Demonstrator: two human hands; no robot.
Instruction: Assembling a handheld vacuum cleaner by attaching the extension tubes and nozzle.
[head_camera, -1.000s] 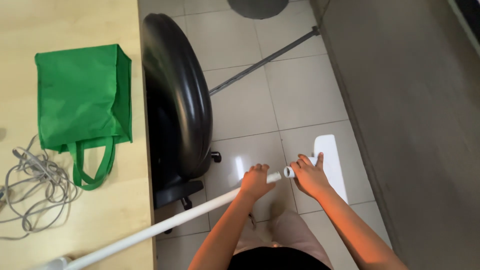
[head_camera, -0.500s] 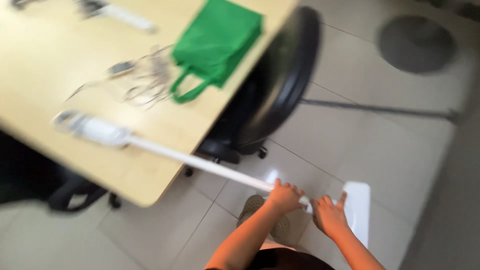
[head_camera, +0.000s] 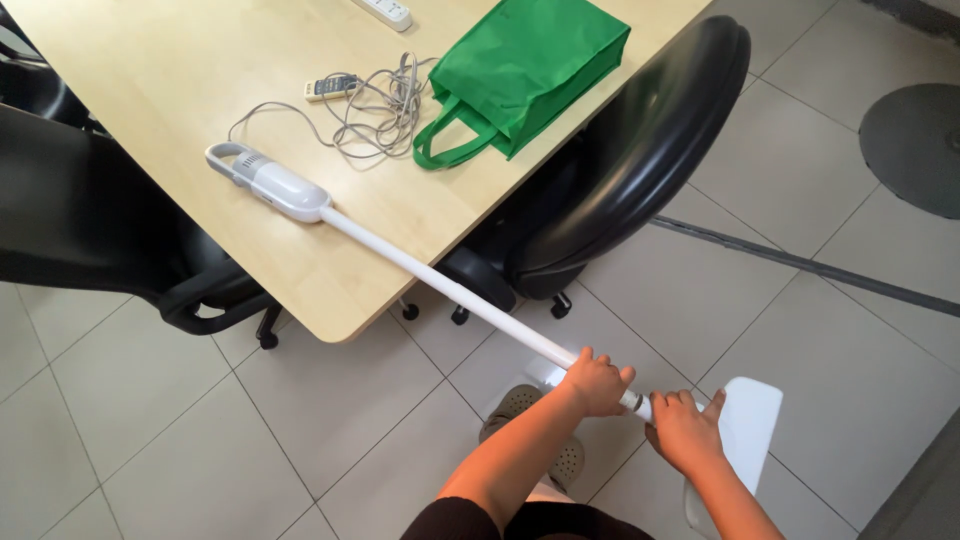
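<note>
— Where's the stick vacuum (head_camera: 270, 186)?
— Its body rests on the worktop (head_camera: 150, 90), the tube slanting down to the near right.
— And the hands?
— Left hand (head_camera: 597, 382) fingers closed round the tube; right hand (head_camera: 685, 432) grips the joint by the white floor head (head_camera: 745, 430).

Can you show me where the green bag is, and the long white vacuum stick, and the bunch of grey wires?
green bag (head_camera: 535, 65): head view, middle of the bag's flat side.
white vacuum stick (head_camera: 440, 282): head view, midway along its long tube.
grey wires (head_camera: 375, 105): head view, centre of the tangled bundle.
</note>
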